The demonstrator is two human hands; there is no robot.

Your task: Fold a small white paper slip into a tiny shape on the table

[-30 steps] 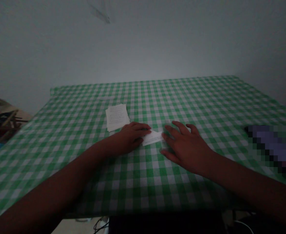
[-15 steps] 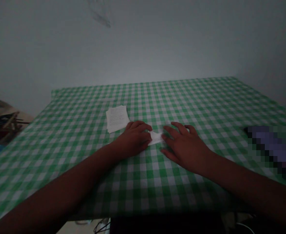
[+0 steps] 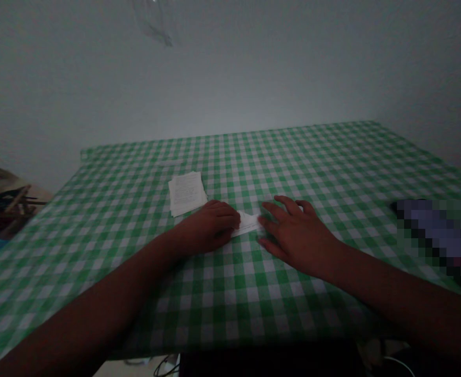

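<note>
Left hand: fingers bunched together, curled over the left end of the paper; fingertips too dark to read, can't tell if they're pinching it. Right hand: fingers spread, index tip at the paper's right end, thumb apart from it, below. Paper is mid-frame, just right of center, lying on the cloth: green/white gingham, smooth, straight edges. Stack left of center, just beyond the left hand: thin off-white sheets, roughly rectangular, edges not squared up, printed lines on top. Faint pale strip farther up-left on the cloth. Long dark-edged item at right edge, pixelated, can't identify. Plain matte wall across the top, smudge at upper left. Thin dark cables at the bottom, left of center. Vs. half a second ago: left hand has slid slightly left, fingers curled tighter, more paper showing; right hand about the same. Paper itself: white, narrow, long lower edge nearly straight and tilted up to the right, low peak on the upper edge, thin lines along its length; ends hidden.
</note>
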